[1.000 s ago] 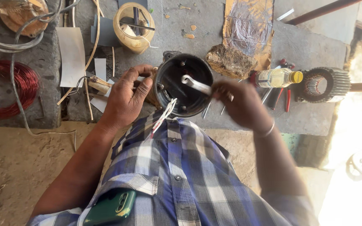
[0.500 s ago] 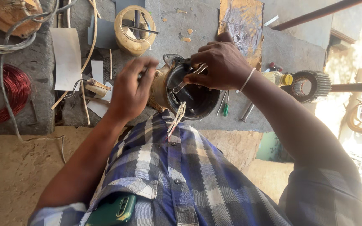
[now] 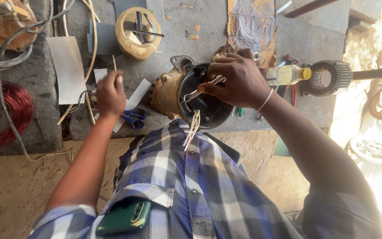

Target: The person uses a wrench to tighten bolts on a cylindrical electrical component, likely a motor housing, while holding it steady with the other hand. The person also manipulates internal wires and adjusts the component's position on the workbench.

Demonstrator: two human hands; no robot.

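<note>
1. A round motor housing (image 3: 191,95) with a brass-coloured outer shell and a dark hollow centre lies on its side at the near edge of a grey stone workbench (image 3: 200,26), its open mouth facing the person's chest; pale wire leads (image 3: 192,128) hang from its lower rim.
2. The right hand (image 3: 239,82) sits directly over the opening, fingers closed around a thin silvery metal tool (image 3: 202,87) whose long axis runs slantwise, its tip pointing down-left into the hollow.
3. The left hand (image 3: 110,93) is well apart to the left, pinched shut on a slim pale stick (image 3: 114,63) that points away from the person — blue-handled scissors (image 3: 134,117) lie just beside it.
4. Half a second earlier the left hand steadied the housing's left side; it has since let go and moved left over the bench, while the right hand stays at the opening.
</note>
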